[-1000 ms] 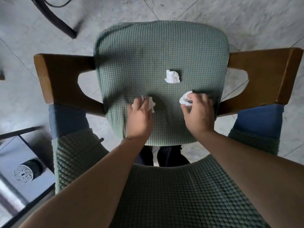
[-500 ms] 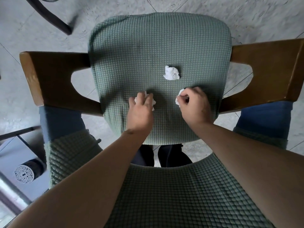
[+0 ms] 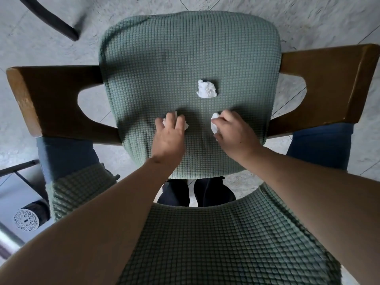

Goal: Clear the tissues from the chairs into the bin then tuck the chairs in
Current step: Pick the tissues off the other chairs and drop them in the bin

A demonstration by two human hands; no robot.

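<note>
Head view looks straight down on a green-covered chair seat (image 3: 164, 68). At about 7 o'clock of the seat's middle, the left hand (image 3: 169, 134) curls over one crumpled tissue (image 3: 186, 126); at 5 o'clock the right hand (image 3: 232, 130) pinches a second tissue (image 3: 214, 125). A third tissue (image 3: 206, 89) lies loose near the middle, ungrasped. No bin is visible. By my reading the clearing has barely begun: this last tissue, the binning and the tucking all remain.

One head-worn view looks steeply down, close over the chair seat (image 3: 185, 58); no second view.
</note>
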